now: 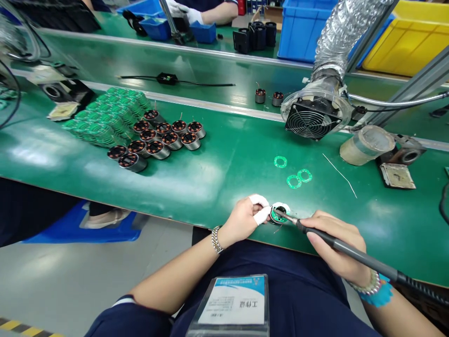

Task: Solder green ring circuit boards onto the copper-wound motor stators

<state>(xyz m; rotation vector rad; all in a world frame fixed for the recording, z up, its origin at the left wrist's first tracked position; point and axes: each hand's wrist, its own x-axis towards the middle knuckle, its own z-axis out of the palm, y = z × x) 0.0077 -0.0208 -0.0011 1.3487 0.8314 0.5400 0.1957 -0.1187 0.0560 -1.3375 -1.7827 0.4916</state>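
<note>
My left hand (240, 221) has its taped fingers (260, 210) closed on the motor (279, 214) on the desk (224, 173), pinning it steady against the soldering iron (351, 250) my right hand (329, 257) grips like a pen

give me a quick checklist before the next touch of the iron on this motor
1. Left hand steady on the motor: ok, taped fingers grip its side.
2. Soldering iron firmly in the right hand: ok.
3. Iron tip at the motor: ok, it reaches the motor's top.
4. Solder joint clean: cannot tell, too small and partly hidden.
5. Fan turned toward the work: ok, its grille faces the person's side of the bench.
6. Loose wire away from the hands: ok, it lies apart on the green mat.
</note>
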